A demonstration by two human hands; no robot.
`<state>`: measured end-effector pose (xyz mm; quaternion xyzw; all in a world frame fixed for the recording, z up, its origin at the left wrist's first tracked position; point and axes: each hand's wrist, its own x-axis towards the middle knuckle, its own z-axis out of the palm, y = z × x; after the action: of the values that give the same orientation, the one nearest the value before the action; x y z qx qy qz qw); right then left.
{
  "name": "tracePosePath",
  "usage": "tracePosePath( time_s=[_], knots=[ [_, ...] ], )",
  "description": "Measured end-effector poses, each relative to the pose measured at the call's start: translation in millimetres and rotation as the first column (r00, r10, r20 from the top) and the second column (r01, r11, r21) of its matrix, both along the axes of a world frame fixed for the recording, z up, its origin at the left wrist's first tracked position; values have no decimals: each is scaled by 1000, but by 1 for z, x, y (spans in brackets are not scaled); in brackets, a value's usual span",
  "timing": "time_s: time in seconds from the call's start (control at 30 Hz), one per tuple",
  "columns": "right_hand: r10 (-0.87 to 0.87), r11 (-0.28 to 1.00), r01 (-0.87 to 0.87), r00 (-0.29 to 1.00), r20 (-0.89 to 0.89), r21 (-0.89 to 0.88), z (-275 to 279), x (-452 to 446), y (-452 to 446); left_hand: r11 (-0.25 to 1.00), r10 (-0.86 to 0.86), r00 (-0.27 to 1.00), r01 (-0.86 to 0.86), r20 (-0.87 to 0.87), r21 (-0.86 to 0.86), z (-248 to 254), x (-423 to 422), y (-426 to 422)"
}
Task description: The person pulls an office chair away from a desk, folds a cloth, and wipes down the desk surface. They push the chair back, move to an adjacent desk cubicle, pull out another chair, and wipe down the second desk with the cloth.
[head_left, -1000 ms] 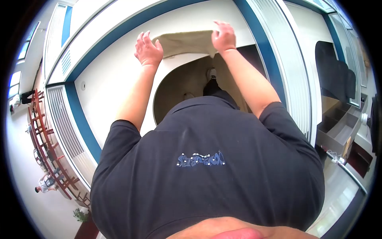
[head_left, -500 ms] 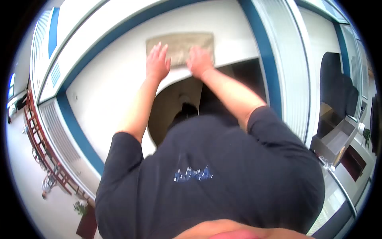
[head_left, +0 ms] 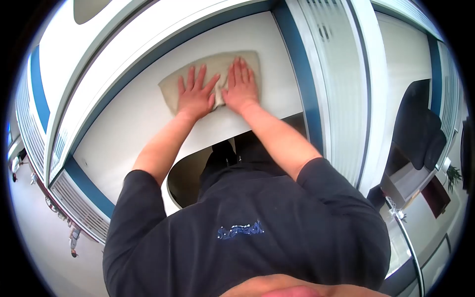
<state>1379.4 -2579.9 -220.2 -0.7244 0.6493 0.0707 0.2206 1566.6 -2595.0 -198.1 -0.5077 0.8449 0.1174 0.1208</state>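
A beige cloth [head_left: 213, 64] lies spread on the white desk [head_left: 128, 131]. On its left part rests my left hand [head_left: 194, 96], palm down with the fingers spread. My right hand [head_left: 241, 88] presses flat on the right part, its fingers straight and close together. Between the two hands the cloth is bunched into a small fold near its front edge. Neither hand grips it; both lie on top.
A blue-edged partition [head_left: 309, 99] borders the desk on the right, with a frosted panel beside it. A black chair [head_left: 418, 123] stands in the neighbouring cubicle. Below the curved desk edge my legs show. People are far off at the left.
Both hands have come down flat onto the cloth, their fingers now plainly apart from the blur. The cloth has gone from a neat rectangle to a wider, creased shape. My view has shifted.
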Motion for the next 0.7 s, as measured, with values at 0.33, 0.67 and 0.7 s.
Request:
tracePosePath(
  time_s=[0.33,0.67,0.7],
  knots=[
    [10,950,-22,999,-43,-311,-19,-96,-129,955,75,989,-109,-131,-276,-18,-103,-100],
    [39,862,-16,999,35,-507,-31,-95,-120,932,102,974,-165,-203,-323,-13,-107,-88],
    [-15,875,26,1000,28,-484,-29,-96,-112,944,80,977,-139,-200,-300,-15,-107,-83]
  ],
)
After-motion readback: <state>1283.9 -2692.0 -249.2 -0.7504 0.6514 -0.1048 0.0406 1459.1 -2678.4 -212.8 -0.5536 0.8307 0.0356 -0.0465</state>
